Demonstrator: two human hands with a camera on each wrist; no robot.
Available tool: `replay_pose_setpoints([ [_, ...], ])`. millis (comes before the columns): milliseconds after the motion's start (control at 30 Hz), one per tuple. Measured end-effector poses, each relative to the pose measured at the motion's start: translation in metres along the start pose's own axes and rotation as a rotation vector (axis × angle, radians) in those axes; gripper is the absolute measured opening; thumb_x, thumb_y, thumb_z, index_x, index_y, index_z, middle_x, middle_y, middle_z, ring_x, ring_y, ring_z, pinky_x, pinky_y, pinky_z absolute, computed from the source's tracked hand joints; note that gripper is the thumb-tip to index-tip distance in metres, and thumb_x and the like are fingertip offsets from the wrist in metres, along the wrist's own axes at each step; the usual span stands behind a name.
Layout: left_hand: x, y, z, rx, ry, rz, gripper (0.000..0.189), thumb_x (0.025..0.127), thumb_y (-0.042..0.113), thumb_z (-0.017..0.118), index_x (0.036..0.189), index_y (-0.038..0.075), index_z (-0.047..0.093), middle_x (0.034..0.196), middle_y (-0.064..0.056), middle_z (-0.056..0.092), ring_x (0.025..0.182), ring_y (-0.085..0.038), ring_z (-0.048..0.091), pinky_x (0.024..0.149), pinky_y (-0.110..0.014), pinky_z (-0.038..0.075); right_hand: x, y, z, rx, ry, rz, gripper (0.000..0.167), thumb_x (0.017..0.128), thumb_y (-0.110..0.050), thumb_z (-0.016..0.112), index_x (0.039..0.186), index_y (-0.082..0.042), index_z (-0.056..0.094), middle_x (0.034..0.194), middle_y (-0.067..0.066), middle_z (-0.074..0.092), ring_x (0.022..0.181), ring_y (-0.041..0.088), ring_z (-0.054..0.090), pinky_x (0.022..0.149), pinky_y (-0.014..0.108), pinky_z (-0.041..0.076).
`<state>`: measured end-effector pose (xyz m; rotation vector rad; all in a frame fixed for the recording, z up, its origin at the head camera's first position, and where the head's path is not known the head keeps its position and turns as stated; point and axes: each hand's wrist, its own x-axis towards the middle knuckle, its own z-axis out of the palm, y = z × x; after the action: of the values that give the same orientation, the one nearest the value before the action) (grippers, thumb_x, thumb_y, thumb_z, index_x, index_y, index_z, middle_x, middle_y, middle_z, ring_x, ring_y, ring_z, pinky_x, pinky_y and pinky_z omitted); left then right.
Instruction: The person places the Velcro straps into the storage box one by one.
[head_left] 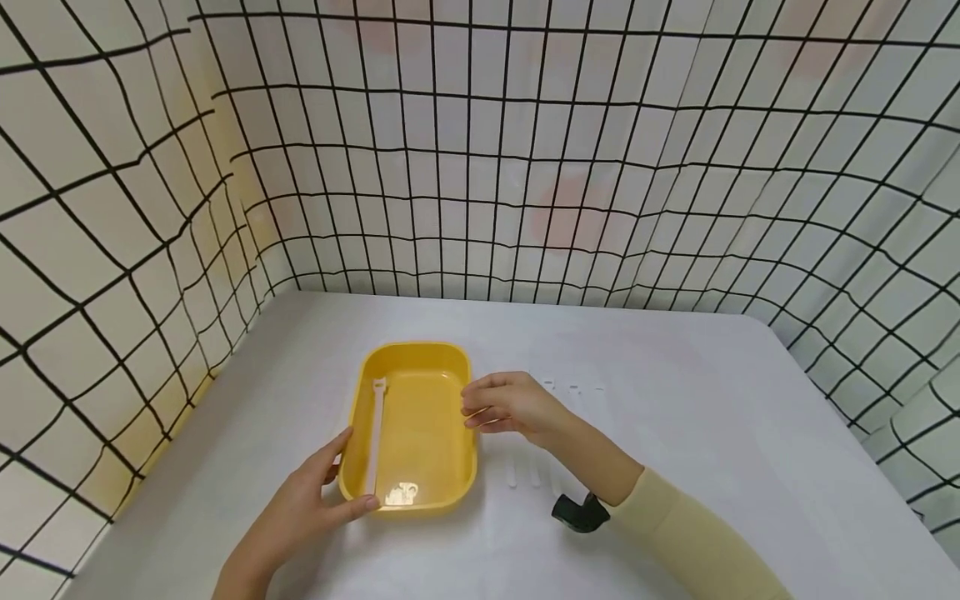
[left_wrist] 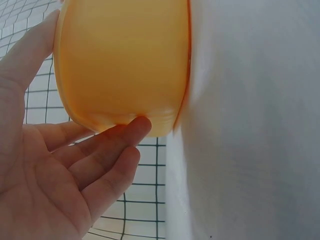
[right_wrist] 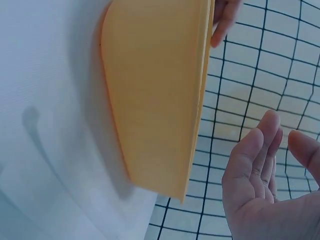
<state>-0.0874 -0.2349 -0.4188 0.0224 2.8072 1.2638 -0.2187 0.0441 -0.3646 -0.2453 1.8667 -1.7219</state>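
Note:
A yellow tray (head_left: 427, 433) lies on the white table, longer from front to back than across. My left hand (head_left: 311, 496) holds its near left corner, thumb on the front rim and fingers against the left side. Inside the tray, along its left wall, lies a thin white strap (head_left: 376, 433) with a slotted head at the far end. My right hand (head_left: 517, 404) hovers at the tray's right rim, fingers loosely bent and nothing in them. In the right wrist view, the right hand (right_wrist: 265, 190) shows a gap between its thumb and fingers, apart from the tray wall (right_wrist: 155, 100).
Several similar white straps (head_left: 535, 475) lie on the table right of the tray, partly hidden under my right forearm. A dark green curved piece (head_left: 581, 513) shows beside the right sleeve. Black wire grid (head_left: 480, 158) encloses the table (head_left: 675, 375) at the back and sides.

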Motion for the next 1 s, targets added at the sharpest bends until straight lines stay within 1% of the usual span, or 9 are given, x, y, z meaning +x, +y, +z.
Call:
replay_pose_setpoints([
  [267, -0.003, 0.0, 0.0, 0.018, 0.006, 0.025, 0.1, 0.078, 0.05, 0.079, 0.154, 0.01, 0.028, 0.147, -0.019, 0.042, 0.116, -0.039, 0.055, 0.095, -0.06, 0.042, -0.02, 0.01, -0.023, 0.035, 0.01, -0.038, 0.025, 0.089, -0.011, 0.067, 0.107, 0.006, 0.065, 0.087, 0.009, 0.07, 0.077, 0.019, 0.069, 0.075, 0.032, 0.056],
  [333, -0.002, 0.001, 0.0, 0.02, 0.006, 0.019, 0.1, 0.077, 0.05, 0.079, 0.154, 0.01, 0.028, 0.147, -0.019, 0.042, 0.116, -0.039, 0.055, 0.095, -0.059, 0.042, -0.023, 0.011, -0.026, 0.04, 0.013, -0.039, 0.025, 0.089, -0.011, 0.067, 0.107, 0.006, 0.065, 0.087, 0.009, 0.07, 0.077, 0.019, 0.069, 0.075, 0.032, 0.056],
  [533, -0.001, 0.002, 0.002, 0.026, -0.006, 0.014, 0.101, 0.077, 0.05, 0.079, 0.154, 0.01, 0.027, 0.147, -0.019, 0.041, 0.116, -0.038, 0.055, 0.095, -0.059, 0.042, -0.036, 0.018, -0.039, 0.058, 0.045, -0.029, 0.026, 0.09, -0.012, 0.067, 0.108, 0.006, 0.063, 0.089, 0.011, 0.069, 0.077, 0.019, 0.069, 0.073, 0.03, 0.056],
  [667, 0.0, 0.002, 0.003, 0.04, -0.023, 0.01, 0.101, 0.078, 0.051, 0.078, 0.155, 0.01, 0.026, 0.147, -0.021, 0.041, 0.116, -0.039, 0.055, 0.095, -0.059, 0.042, -0.044, 0.023, -0.048, 0.064, 0.072, -0.012, 0.025, 0.09, -0.012, 0.067, 0.108, 0.006, 0.063, 0.088, 0.009, 0.069, 0.077, 0.019, 0.069, 0.073, 0.029, 0.056],
  [767, 0.0, 0.003, 0.003, 0.058, -0.02, 0.013, 0.101, 0.079, 0.051, 0.077, 0.155, 0.009, 0.025, 0.146, -0.022, 0.042, 0.114, -0.039, 0.056, 0.094, -0.059, 0.043, -0.049, 0.026, -0.055, 0.069, 0.087, -0.005, 0.025, 0.09, -0.012, 0.067, 0.108, 0.005, 0.064, 0.088, 0.008, 0.069, 0.078, 0.018, 0.07, 0.073, 0.028, 0.056],
  [1000, 0.0, 0.0, 0.002, 0.087, -0.003, 0.043, 0.101, 0.08, 0.052, 0.076, 0.155, 0.008, 0.025, 0.143, -0.023, 0.044, 0.111, -0.041, 0.058, 0.089, -0.06, 0.046, -0.06, 0.034, -0.073, 0.109, 0.141, -0.006, 0.02, 0.09, -0.01, 0.067, 0.106, 0.003, 0.066, 0.087, 0.006, 0.07, 0.077, 0.018, 0.07, 0.073, 0.028, 0.056],
])
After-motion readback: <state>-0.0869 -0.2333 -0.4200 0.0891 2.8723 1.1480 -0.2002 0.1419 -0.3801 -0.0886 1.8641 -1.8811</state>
